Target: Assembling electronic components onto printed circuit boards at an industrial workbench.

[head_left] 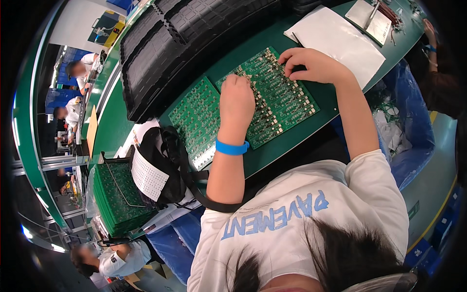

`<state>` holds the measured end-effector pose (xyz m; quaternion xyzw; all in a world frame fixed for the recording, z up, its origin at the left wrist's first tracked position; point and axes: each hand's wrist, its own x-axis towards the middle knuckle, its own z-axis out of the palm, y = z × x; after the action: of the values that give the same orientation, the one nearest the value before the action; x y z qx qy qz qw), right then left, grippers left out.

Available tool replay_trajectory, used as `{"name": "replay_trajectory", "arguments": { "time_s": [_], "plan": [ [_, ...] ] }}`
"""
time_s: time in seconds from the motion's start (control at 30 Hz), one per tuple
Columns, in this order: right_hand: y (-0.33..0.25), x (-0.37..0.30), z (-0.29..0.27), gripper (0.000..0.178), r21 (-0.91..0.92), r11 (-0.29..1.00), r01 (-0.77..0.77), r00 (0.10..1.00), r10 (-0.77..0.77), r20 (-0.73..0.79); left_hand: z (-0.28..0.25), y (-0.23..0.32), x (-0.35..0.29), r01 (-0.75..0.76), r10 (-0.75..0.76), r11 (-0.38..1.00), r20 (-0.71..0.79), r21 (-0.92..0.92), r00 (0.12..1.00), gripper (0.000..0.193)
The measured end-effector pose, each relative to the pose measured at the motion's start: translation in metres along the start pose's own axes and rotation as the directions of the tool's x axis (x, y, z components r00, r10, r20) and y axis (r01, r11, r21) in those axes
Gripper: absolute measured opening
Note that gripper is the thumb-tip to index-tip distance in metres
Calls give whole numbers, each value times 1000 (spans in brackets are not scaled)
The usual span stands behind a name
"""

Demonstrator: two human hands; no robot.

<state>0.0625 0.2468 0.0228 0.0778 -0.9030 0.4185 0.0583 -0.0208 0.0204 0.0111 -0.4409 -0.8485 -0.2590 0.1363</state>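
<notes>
Two green circuit board panels lie side by side on the green table. The right panel (284, 107) carries rows of small white-and-gold components; the left panel (192, 109) has small dark parts. My left hand (237, 100), with a blue wristband (232, 148), reaches over the inner edge of the right panel. Its fingertips are pinched together low at a row of components, and whatever they hold is hidden. Over the far right edge of that same panel hovers my right hand (314, 65), thumb and fingers curved but apart, with nothing visible between them.
Black plastic trays (160, 53) line the table's far side. White paper (335, 46) and a metal plate (368, 22) lie at far right. A stack of green boards (114, 194) stands left, beside a black bag (170, 160). A blue-lined bin (413, 126) is at right.
</notes>
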Motion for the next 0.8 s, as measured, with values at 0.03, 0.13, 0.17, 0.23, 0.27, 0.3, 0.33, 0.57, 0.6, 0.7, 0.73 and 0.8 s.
{"name": "replay_trajectory", "arguments": {
  "time_s": [0.03,0.13,0.17,0.23,0.27,0.3,0.33,0.57,0.6,0.7,0.73,0.8],
  "plan": [
    [0,0,0,7,-16,1000,7,1000,-7,11,-2,1,0,17,-18,996,11,86,1000,6],
    [-1,0,1,7,-30,1000,2,1000,-1,25,-7,0,-1,38,-45,986,39,162,998,7],
    [0,0,0,7,-29,1000,2,1000,-1,24,-8,-1,-2,45,-54,987,58,152,997,7],
    [2,0,1,6,-35,998,55,998,-54,32,-13,0,0,17,-23,986,32,168,999,6],
    [3,-1,1,6,-33,998,53,998,-52,31,-15,0,0,-9,8,983,5,184,1000,5],
    [4,0,2,6,-39,998,53,998,-52,36,-18,-1,0,-8,7,983,6,186,1000,5],
    [4,0,2,5,-45,998,53,998,-51,42,-20,-2,0,14,-25,990,75,141,997,5],
    [5,2,4,5,-60,997,41,998,-38,51,-10,-10,-2,32,-34,999,81,30,996,5],
    [7,2,4,5,-51,998,39,998,-36,47,-9,-9,-2,31,-34,999,81,30,996,5],
    [7,1,5,5,-47,998,34,999,-32,39,-8,-8,-2,8,-11,999,62,52,998,5],
    [6,2,5,5,-52,998,31,999,-29,35,-6,-9,-3,4,-7,997,46,72,999,6],
    [8,2,4,6,-23,999,39,999,-38,30,-5,-7,-3,1,-4,996,28,91,1000,6]
  ]
}}
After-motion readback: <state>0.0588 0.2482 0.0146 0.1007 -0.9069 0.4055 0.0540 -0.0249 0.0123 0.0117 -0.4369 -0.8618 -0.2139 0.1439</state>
